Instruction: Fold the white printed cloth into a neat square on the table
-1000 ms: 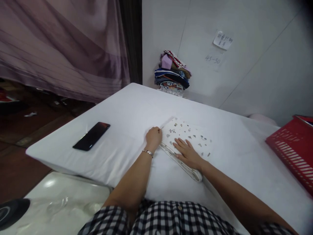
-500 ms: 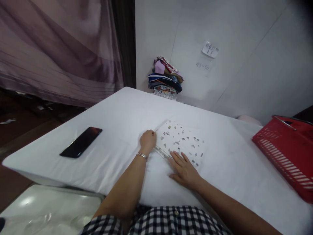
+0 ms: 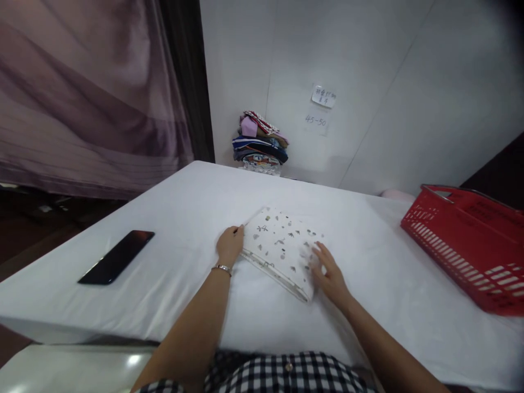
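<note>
On the desk (image 3: 184, 202), mid-frame, folded cloth (image 3: 282, 237) is being pinched by the left hand (image 3: 230, 245); the right hand (image 3: 332, 277) is being held open at the cloth's edge.

We wear a black-and-white checked cloth shirt (image 3: 254, 377) with a small, round button (image 3: 289, 367) down its front and a matching checked left sleeve (image 3: 161, 387). A slim, silver-coloured metal bracelet (image 3: 222, 268) sits just behind our left hand (image 3: 230, 244).
</note>
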{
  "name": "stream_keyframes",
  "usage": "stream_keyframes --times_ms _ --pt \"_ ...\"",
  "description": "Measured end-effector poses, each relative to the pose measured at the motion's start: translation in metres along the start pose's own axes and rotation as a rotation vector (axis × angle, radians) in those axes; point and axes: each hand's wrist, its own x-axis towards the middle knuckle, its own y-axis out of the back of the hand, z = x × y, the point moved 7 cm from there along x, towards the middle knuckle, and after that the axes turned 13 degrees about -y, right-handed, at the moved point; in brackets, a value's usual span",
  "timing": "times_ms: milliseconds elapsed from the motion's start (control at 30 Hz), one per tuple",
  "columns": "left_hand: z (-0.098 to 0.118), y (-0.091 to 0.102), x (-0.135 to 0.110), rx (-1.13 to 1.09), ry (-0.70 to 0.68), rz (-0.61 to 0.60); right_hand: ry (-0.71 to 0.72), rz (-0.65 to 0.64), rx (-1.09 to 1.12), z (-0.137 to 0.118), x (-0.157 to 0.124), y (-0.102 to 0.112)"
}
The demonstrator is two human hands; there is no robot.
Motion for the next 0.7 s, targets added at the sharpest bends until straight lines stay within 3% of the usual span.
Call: stream_keyframes --times_ms 67,133,233,333,433,533,700 --pt "0.002 -0.002 0.001 0.026 -0.007 -0.028 -0.351 0.075 0.222 0.042 0.006 0.020" --pt "0.006 -0.004 0.005 0.061 -0.043 -0.077 -0.640 0.057 0.479 0.071 0.003 0.027" --pt "0.010 -0.008 0.011 0.115 -0.095 -0.177 -0.858 -0.082 0.811 0.078 -0.004 0.019" --pt "0.009 -0.010 0.017 0.141 -0.099 -0.284 -0.886 -0.297 0.944 0.061 -0.008 0.002" --pt "0.008 -0.012 0.024 0.123 -0.074 -0.379 -0.861 -0.461 0.923 0.046 -0.010 -0.013" --pt "0.006 -0.012 0.030 0.059 -0.029 -0.430 -0.895 -0.468 0.865 0.047 -0.009 -0.019" --pt "-0.004 -0.013 0.038 -0.092 0.085 -0.412 -0.930 -0.473 0.780 0.048 -0.003 -0.027"
